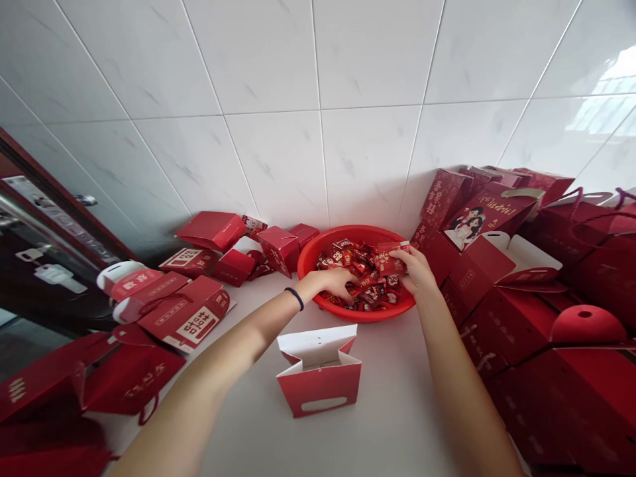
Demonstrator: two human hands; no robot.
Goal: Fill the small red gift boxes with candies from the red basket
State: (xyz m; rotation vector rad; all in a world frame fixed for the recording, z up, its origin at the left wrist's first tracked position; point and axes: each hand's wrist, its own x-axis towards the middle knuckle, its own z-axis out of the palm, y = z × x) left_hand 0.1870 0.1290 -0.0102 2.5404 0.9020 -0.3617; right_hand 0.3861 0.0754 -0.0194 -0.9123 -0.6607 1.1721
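A red plastic basin (308,255) stands against the tiled wall, filled with red-wrapped candies (372,291). My left hand (340,285) reaches into the basin from the left, its fingers apart and touching the candies; the fingertips are partly hidden among the wrappers. A dark band circles that wrist. Over the basin's right side, my right hand (415,265) pinches a flat red packet (390,260) with pale lettering. Between my forearms, an upright red paper gift box (320,387) has its top open, showing a white inside.
Several red gift boxes (213,228) lie left of the basin, with more red boxes (191,318) nearer me. Red boxes (507,258) are stacked high on the right, close to my right forearm. A dark door (50,265) with keys is at far left.
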